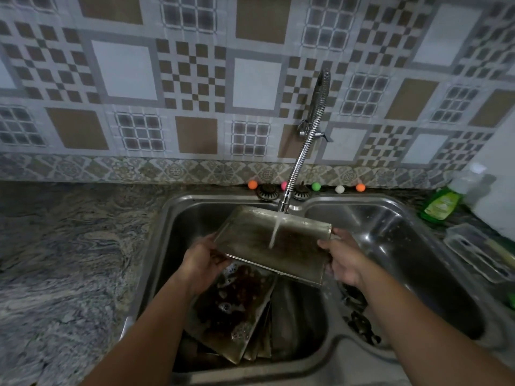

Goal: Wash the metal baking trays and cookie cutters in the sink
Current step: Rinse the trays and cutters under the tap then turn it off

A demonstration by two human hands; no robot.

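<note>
I hold a rectangular metal baking tray (pixel 267 246) tilted over the left basin of a steel double sink (pixel 167 218). My left hand (pixel 202 260) grips its left edge and my right hand (pixel 344 260) grips its right edge. Water runs from the flexible faucet (pixel 303 151) onto the tray's middle. Below it, a dirty tray (pixel 234 307) with dark burnt residue and suds leans in the basin, with more trays (pixel 262 344) stacked under it. Dark cookie cutters (pixel 359 319) lie at the left side of the right basin.
A green dish soap bottle (pixel 440 203) and a clear plastic container (pixel 479 249) sit on the counter at the right. Small coloured balls (pixel 252 184) line the wall behind the sink. Granite counter (pixel 69 260) stretches to the left.
</note>
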